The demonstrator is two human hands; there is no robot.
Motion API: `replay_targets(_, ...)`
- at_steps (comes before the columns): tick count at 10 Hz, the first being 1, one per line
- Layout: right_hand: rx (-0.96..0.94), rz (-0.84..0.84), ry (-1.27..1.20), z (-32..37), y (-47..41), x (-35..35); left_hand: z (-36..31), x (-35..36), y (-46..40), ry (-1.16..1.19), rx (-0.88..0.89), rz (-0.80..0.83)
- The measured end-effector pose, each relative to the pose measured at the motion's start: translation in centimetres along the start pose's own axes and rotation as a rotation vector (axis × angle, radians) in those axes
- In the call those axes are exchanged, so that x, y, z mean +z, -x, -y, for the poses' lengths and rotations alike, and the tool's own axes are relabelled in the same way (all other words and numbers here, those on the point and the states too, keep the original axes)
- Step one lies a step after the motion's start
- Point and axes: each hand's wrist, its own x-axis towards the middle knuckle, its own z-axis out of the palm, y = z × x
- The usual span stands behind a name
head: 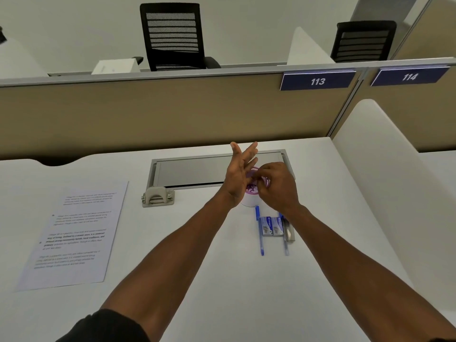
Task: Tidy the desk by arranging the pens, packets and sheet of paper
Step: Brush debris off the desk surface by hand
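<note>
Surface (pixel 222 280) is white, bounded at the rear by a tan partition (pixel 148 112) bearing blue number plates 113 (pixel 317 81) and 114 (pixel 409 77). Sheet of paper (pixel 74 235) with printed text lies flat at the left, slightly skewed, well apart from the other items. Right of centre, 2 blue pens lie roughly parallel, pointing toward the person: the left pen (pixel 260 230) and the right pen (pixel 285 239), the latter partly under the right forearm. Between them sit 2 small blue-and-white packets (pixel 272 225) side by side, touching each other; a grey oblong item (pixel 290 233) lies just beside the right pen, its nature unclear. Just beyond the pens stands a white cylindrical container (pixel 250 199) with a purple printed top, largely hidden by both hands. Left hand (pixel 239 176) is raised beside the container on its left, palm turned inward, fingers straight and spread, its grip open and holding nothing. Right hand (pixel 276 186) is over the container top, fingers curled at the purple top; what exactly it pinches cannot be told. A grey metal cable hatch (pixel 197 169) is set into the surface behind the hands, with a grey hinged bracket (pixel 158 196) at its near left corner. 2 black mesh chairs (pixel 172 35) stand beyond the partition.
</note>
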Motion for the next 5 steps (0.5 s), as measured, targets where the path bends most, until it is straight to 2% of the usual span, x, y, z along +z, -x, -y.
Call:
replay_targets(1, 0.095, -0.076, -0.023, 0.3, -0.1, -0.1, -0.3, -0.5, 0.4, -0.010, 0.025, -0.036)
replay_targets(2, 0.084, -0.086, -0.055, 1.2, -0.1, -0.6, -0.5, -1.4, 1.3, -0.008, 0.038, -0.083)
replay_targets(3, 0.093, -0.048, -0.048, 2.7, -0.1, -1.4, -1.3, -2.3, 2.9, -0.036, 0.044, -0.153)
replay_targets(5, -0.032, 0.061, 0.105, 6.1, 0.9, -1.7, -1.6, -5.3, 7.5, -0.119, 0.145, -0.282)
